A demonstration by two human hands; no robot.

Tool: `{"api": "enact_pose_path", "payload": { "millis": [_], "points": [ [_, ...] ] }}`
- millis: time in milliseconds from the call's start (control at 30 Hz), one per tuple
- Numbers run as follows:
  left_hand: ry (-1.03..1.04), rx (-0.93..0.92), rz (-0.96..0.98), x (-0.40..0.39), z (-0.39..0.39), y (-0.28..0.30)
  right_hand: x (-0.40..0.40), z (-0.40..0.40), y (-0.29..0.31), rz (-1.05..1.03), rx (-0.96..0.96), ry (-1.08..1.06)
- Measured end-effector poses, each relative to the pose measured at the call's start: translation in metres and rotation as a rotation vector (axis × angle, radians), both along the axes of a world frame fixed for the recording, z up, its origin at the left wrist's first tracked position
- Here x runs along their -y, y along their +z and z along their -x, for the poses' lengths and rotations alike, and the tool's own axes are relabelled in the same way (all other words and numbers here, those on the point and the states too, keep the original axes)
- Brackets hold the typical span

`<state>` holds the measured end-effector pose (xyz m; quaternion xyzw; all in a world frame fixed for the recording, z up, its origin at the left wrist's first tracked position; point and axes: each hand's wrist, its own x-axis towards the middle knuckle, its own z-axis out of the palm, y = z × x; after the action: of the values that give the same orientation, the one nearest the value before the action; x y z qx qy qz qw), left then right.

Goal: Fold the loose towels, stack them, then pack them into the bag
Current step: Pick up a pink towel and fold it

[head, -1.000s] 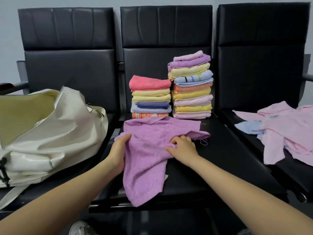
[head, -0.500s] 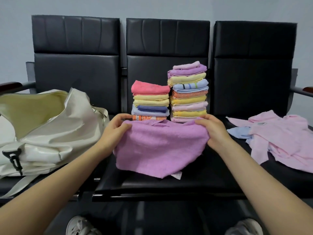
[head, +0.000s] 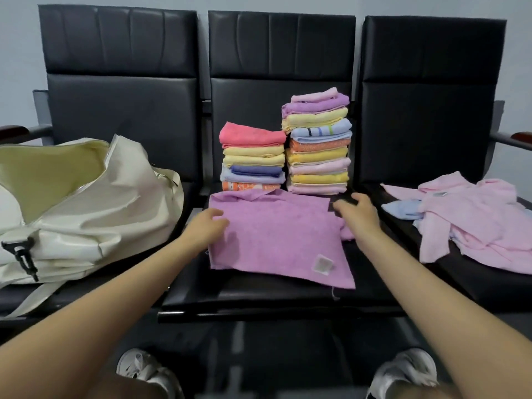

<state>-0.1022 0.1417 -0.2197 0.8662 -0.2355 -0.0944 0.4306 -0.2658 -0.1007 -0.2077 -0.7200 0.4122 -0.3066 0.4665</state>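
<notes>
The left hand (head: 205,227) lies at the left edge of the flat purple terry towel (head: 276,237). Its fingers look loose and a bit bent, and they touch the cloth without pinching it. The right hand (head: 355,211) is at the towel's far right corner. Its fingers are spread and relaxed over the cloth, holding nothing that can be seen. That corner is bunched up under the hand.

The purple towel is spread out on the black padded middle seat (head: 259,295), with a small white label (head: 322,264) near the front corner. The far edge has a little flap turned over.

The step now looks like smoothing the towel flat before folding it. To do it well, the flap at the back should be flipped out and the bunched corner pulled straight. Then both hands can pinch two corners and bring one edge over to meet the other, keeping the edges lined up.

Just behind the towel stand the short stack of folded towels (head: 253,158) and the tall stack of folded towels (head: 318,144), side by side. The tall one could tip if bumped.

The open cream bag (head: 86,205) waits on the left seat. A pile of loose pink and blue towels (head: 472,217) sits on the right seat.
</notes>
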Motion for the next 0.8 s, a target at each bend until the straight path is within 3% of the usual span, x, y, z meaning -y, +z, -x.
{"api": "enact_pose_path", "payload": {
  "millis": [67,100,233,300,367,467,533,600,700,800],
  "points": [
    [-0.093,0.217,-0.368,-0.001,-0.002,-0.016,-0.011,0.001,-0.013,0.3,-0.192,0.095],
    [-0.134,0.296,-0.414,-0.002,-0.001,-0.019,-0.021,0.002,-0.015,0.416,-0.224,0.186],
    [-0.334,0.481,-0.276,-0.01,0.008,-0.017,-0.058,0.01,-0.023,0.65,-0.351,0.707],
    [-0.503,0.496,-0.353,-0.018,0.011,-0.018,-0.067,0.009,-0.03,0.747,-0.46,0.865],
    [-0.59,0.515,-0.444,-0.026,0.014,-0.026,-0.069,0.008,-0.035,0.777,-0.477,0.889],
    [-0.535,0.561,-0.394,-0.034,0.016,-0.037,-0.07,0.008,-0.037,0.883,-0.476,0.839],
    [-0.521,0.684,-0.368,-0.033,0.017,-0.04,-0.075,0.008,-0.04,0.958,-0.505,0.785],
    [-0.507,0.75,-0.322,-0.029,0.02,-0.038,-0.079,0.008,-0.041,0.84,-0.481,0.722],
    [-0.389,0.618,-0.167,-0.022,0.029,-0.03,-0.08,0.006,-0.036,0.506,-0.291,0.631],
    [-0.304,0.594,-0.075,-0.015,0.035,-0.013,-0.074,0.007,-0.026,0.52,-0.176,0.63]
  ]
}}
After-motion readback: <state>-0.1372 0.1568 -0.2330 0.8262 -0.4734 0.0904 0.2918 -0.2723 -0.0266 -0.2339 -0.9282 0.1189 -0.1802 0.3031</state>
